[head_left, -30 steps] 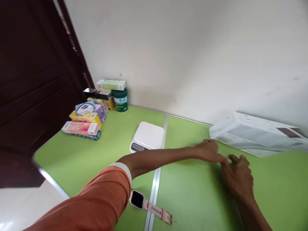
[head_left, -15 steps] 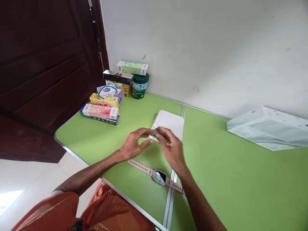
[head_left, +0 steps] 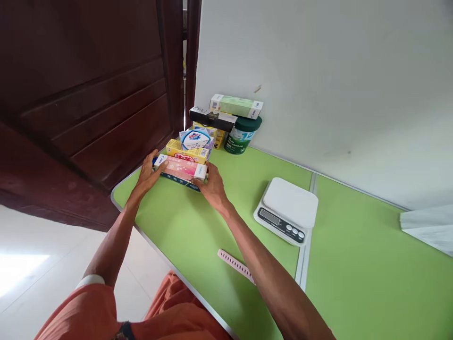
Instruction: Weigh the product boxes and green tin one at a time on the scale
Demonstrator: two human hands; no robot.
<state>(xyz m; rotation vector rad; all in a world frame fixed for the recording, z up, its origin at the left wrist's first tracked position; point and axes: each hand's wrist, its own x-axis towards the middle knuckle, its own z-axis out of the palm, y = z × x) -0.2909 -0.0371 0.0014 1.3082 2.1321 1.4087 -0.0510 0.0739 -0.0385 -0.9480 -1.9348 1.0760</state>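
My left hand (head_left: 147, 174) is at the left end of a long pink box (head_left: 183, 166), its thumb over the top corner. At the other end, the fingers of my right hand (head_left: 213, 185) wrap round the pink box's right end, thumb on the front. Directly under it lies a dark blue box (head_left: 181, 181), whose ends are partly covered by my hands; I cannot tell whether they grip it too. Close behind are a yellow box (head_left: 187, 152) and a white-and-blue soap box (head_left: 195, 139).
A black box (head_left: 212, 119) and a green box (head_left: 236, 106) are stacked near a dark green tub (head_left: 238, 141) by the wall. A white kitchen scale (head_left: 290, 203) stands right of centre. My right forearm hides most of the watch; its pink strap (head_left: 235, 265) shows.
Both hands have left the scale and moved left to the stacked boxes. The view has swung left. The scale's display and buttons now show.
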